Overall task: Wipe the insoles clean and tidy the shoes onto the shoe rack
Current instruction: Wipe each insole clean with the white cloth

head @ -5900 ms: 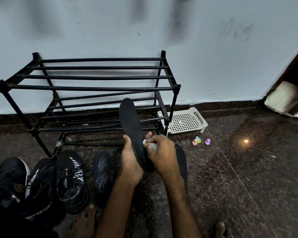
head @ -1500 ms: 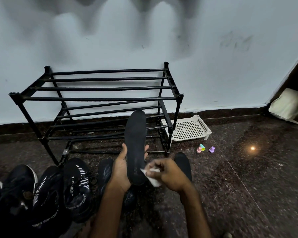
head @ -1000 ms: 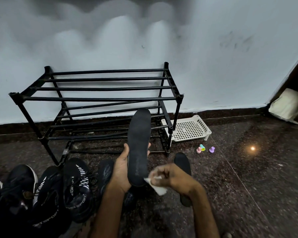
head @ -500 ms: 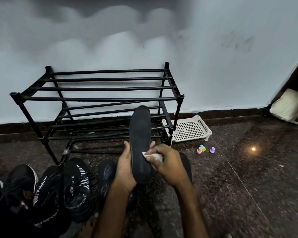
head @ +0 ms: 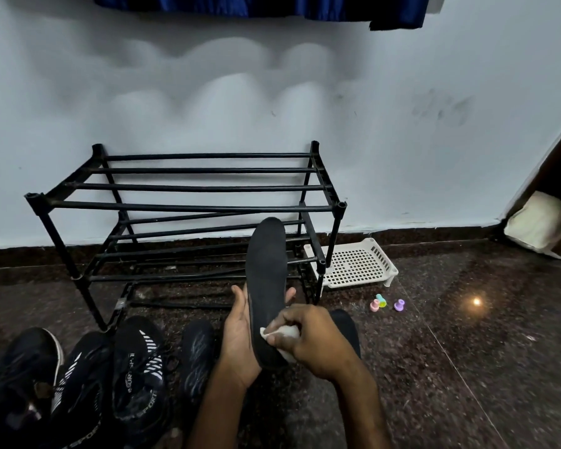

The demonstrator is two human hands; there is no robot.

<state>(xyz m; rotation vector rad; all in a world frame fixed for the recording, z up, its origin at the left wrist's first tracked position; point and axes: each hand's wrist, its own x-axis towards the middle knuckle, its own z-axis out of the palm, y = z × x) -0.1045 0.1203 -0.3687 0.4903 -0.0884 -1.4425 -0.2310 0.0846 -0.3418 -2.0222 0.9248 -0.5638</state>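
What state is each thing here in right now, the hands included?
insole: held upright, wide end up, wipe against its lower part.
left hand: grips the insole from behind.
right hand: pinches the white wipe against the insole.
white wipe: crumpled, pressed on the insole.
shoe rack: standing, no shoes on it.
shoes: on the floor, left of the hands.

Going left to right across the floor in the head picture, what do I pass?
Black shoe → striped shoes → left hand → held insole → right hand pinching a white wipe → white basket → little coloured pegs → cream bag.
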